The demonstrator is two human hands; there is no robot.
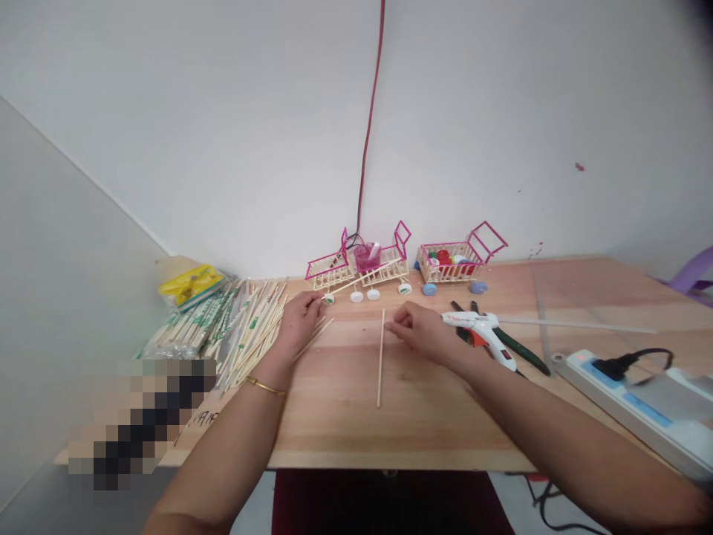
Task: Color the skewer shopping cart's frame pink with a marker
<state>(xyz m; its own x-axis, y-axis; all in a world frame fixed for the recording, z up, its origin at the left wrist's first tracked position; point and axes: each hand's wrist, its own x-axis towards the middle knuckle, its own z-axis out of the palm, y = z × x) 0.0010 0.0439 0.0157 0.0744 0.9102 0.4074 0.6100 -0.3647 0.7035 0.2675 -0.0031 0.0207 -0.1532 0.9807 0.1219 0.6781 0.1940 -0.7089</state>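
Observation:
My left hand [304, 319] is closed in a pinch on a thin wooden stick [362, 277], which slants up to the right in front of the small carts. A second stick [315, 338] lies on the table just beside that hand. To the right, my right hand [417, 329] has loosely bent fingers, their tips beside the upper part of a single stick [381, 360] lying lengthwise on the table. That stick shows along its whole length, and nothing is visible between these fingers. Whether the fingertips touch it I cannot tell.
Small stick-built carts [328, 273] with pink edges stand by the wall; another cart [451, 264] holds coloured caps. Loose sticks [253, 327] and a yellow packet [191, 286] lie left. A glue gun [484, 331], dark-handled pliers [523, 348] and a power strip [629, 401] are right.

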